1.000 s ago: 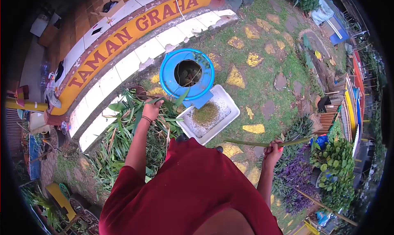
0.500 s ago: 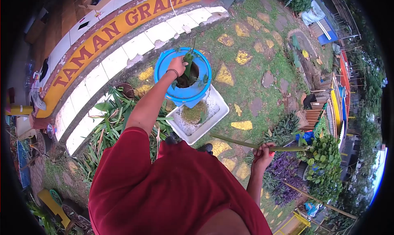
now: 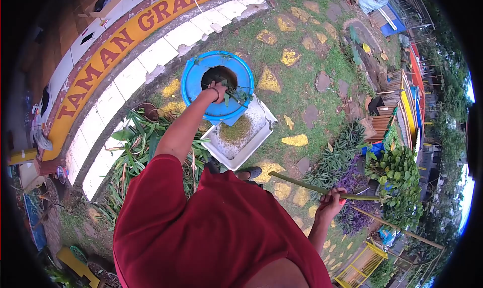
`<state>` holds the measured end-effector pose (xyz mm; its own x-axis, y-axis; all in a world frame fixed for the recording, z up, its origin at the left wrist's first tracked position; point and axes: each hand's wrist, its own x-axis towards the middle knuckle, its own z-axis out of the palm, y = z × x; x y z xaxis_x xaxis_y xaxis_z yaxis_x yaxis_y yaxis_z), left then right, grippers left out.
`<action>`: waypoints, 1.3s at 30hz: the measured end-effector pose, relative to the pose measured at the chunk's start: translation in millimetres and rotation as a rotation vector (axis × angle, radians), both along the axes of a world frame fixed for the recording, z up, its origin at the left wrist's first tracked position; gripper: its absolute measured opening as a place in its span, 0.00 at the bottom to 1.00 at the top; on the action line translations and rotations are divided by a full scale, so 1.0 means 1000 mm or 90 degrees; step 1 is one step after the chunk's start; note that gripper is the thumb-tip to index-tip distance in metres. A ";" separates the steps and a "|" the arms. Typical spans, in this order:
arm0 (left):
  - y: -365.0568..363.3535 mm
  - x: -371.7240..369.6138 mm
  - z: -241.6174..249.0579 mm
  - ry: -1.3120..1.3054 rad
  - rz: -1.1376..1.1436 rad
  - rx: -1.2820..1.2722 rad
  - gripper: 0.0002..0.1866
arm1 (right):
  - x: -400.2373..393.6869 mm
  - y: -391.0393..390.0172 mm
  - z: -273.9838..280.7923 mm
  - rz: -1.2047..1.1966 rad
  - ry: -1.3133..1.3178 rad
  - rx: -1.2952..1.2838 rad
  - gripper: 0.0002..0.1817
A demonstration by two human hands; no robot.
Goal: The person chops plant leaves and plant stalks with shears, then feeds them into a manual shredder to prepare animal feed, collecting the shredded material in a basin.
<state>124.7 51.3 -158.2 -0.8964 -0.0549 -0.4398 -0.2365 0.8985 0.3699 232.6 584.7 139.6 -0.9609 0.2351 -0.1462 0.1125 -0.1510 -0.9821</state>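
Note:
My left hand (image 3: 216,91) is over the round dark opening of a blue bin (image 3: 191,82), fingers bent together on green leaves (image 3: 235,95) that spread over the rim's right side. Its fingertips are partly hidden. In my right hand (image 3: 332,200), at the lower right, is a long green stem (image 3: 299,185), gripped near its far end, away from the bin. A white tray (image 3: 265,132) with yellowish-green bits (image 3: 235,131) on its bottom sits beside and partly under the bin.
Cut long leaves (image 3: 146,137) are heaped left of the tray. A tiled ledge with a yellow lettered wall (image 3: 108,52) curves along the upper left. Yellow stepping stones (image 3: 295,140) dot the grass. Purple plants (image 3: 352,215) and a leafy bush (image 3: 400,182) stand at the right.
My left hand has moved down towards the near part of the bin's opening, and the large upright leaf no longer shows. My right hand has shifted lower in view with the stem.

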 end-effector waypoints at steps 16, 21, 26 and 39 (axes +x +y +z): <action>0.060 0.019 0.157 0.423 -0.124 0.173 0.44 | -0.038 -0.062 0.001 0.131 0.025 -0.022 0.08; 0.024 0.030 0.131 0.400 -0.037 0.178 0.12 | -0.035 -0.046 0.001 0.100 0.057 0.012 0.08; -0.032 0.031 0.055 0.039 -0.101 -0.191 0.13 | -0.028 -0.038 -0.012 0.063 0.013 -0.028 0.09; -0.083 0.030 0.131 0.073 -0.018 -0.006 0.53 | -0.031 -0.046 -0.005 0.064 0.011 0.006 0.09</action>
